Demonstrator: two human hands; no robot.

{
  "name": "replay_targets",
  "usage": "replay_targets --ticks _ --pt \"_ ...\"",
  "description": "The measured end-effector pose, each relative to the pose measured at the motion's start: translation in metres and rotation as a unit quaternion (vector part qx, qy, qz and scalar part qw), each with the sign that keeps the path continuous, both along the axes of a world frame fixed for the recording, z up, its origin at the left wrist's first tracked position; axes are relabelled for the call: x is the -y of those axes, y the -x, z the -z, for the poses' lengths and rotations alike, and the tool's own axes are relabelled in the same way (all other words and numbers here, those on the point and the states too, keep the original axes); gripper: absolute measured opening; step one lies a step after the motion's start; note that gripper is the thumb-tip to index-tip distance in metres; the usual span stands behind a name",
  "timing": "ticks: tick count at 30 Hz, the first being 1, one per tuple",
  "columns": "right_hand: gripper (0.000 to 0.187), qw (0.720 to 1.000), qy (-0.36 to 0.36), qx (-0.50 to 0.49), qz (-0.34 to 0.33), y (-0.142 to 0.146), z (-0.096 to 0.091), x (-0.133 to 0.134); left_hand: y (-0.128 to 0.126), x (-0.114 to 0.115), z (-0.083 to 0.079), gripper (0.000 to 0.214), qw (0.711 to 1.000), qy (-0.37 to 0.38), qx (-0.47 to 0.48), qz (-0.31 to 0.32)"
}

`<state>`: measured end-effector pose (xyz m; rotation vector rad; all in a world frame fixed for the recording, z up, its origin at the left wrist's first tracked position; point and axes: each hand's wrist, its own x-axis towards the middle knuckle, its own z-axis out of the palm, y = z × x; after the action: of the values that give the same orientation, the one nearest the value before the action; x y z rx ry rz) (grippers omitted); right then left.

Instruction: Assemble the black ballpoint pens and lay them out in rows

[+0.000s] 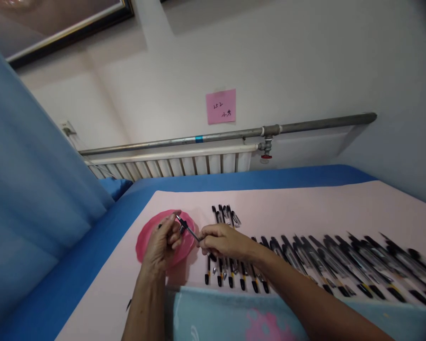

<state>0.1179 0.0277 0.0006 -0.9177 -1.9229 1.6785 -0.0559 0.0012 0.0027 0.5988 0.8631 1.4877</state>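
Observation:
A slim pen with a black grip [190, 228] slants between my two hands, above a pink scalloped dish [142, 248]. My left hand [163, 244] pinches its upper end at a small shiny tip. A short dark part shows against my left fingers, too small to make out. My right hand [220, 240] is closed on the pen's lower end. Below and beyond my right hand, black-and-clear pen parts [219, 272] lie in a row on the pink sheet, with small metallic pieces among them. My right wrist and forearm hide some of that row.
A long row of black pens [326, 258] stretches to the right, blurred. They rest on a pink sheet [291, 208] over a blue surface [241, 181]. A small dark piece [128, 304] lies beside my left forearm. A blue curtain [31, 189] hangs at left; a radiator [188, 165] stands behind.

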Motion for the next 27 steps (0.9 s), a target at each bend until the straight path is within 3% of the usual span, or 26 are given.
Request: replay_targets --ticks 3,6,12,17,19,22,24,27 --pt "0.007 0.999 0.048 -0.02 -0.016 0.001 0.002 0.001 -0.003 -0.001 0.003 0.031 1.0 0.004 -0.008 0.023" --pt "0.007 0.997 0.065 -0.026 -0.018 0.003 0.003 0.002 -0.001 -0.004 0.006 0.029 1.0 -0.013 -0.019 0.003" --pt "0.009 0.998 -0.022 -0.045 0.048 0.009 0.002 0.005 -0.004 -0.007 0.009 0.026 0.999 -0.018 -0.006 -0.04" --pt "0.02 0.992 0.106 -0.067 -0.002 0.012 0.002 0.008 -0.002 -0.007 0.008 0.024 0.998 -0.016 0.036 -0.047" --pt "0.02 0.99 0.126 -0.066 0.003 0.013 0.003 0.008 -0.001 -0.007 0.007 0.024 0.998 -0.013 0.039 -0.052" --pt "0.01 0.993 0.054 -0.069 0.075 0.014 0.004 0.007 -0.002 -0.006 0.007 0.023 0.997 -0.011 0.04 -0.059" --pt "0.014 0.99 0.037 -0.085 0.109 0.016 0.004 0.007 -0.003 -0.006 0.006 0.021 0.997 -0.011 0.041 -0.063" --pt "0.018 0.98 0.159 -0.103 0.067 0.016 0.002 0.008 -0.003 -0.005 0.005 0.02 0.997 -0.013 0.04 -0.065"
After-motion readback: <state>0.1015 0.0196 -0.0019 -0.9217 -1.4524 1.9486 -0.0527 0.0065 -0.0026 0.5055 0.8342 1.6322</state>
